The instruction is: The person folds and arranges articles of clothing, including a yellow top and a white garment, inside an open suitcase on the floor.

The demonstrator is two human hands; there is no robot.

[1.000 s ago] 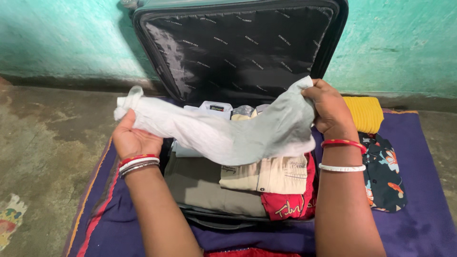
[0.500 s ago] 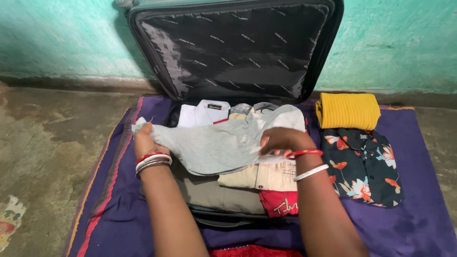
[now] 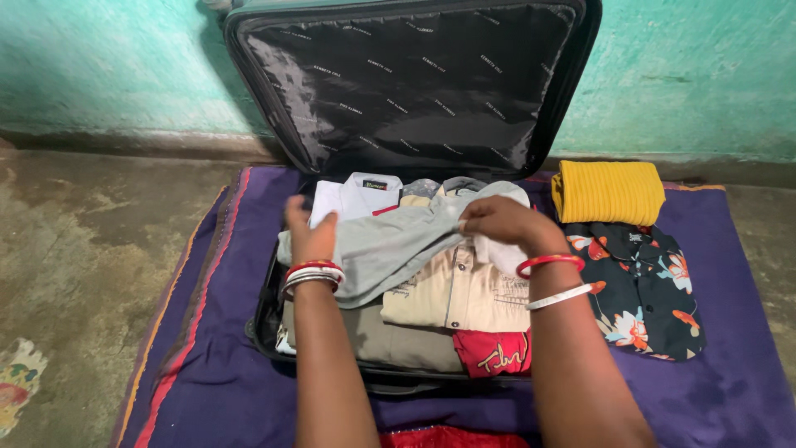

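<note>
A light grey garment (image 3: 390, 245) lies across folded clothes inside an open dark suitcase (image 3: 267, 319). My left hand (image 3: 310, 234) rests on the garment's left end, fingers up and apart. My right hand (image 3: 502, 222) pinches the garment's right part near its white edge. Beneath it lie a beige shirt (image 3: 460, 294), an olive piece (image 3: 398, 340), a red garment (image 3: 496, 352) and a white shirt (image 3: 356, 195). Bangles ring both wrists.
The suitcase lid (image 3: 414, 83) stands open against a turquoise wall. A folded yellow knit (image 3: 608, 191) and a dark floral shirt (image 3: 643, 286) lie to the right on a purple mat (image 3: 207, 365). Bare concrete floor (image 3: 91, 249) lies to the left.
Both hands lowered the grey garment from the air into the suitcase. The left hand moved right, folding the left end inward, and the beige shirt now shows more.
</note>
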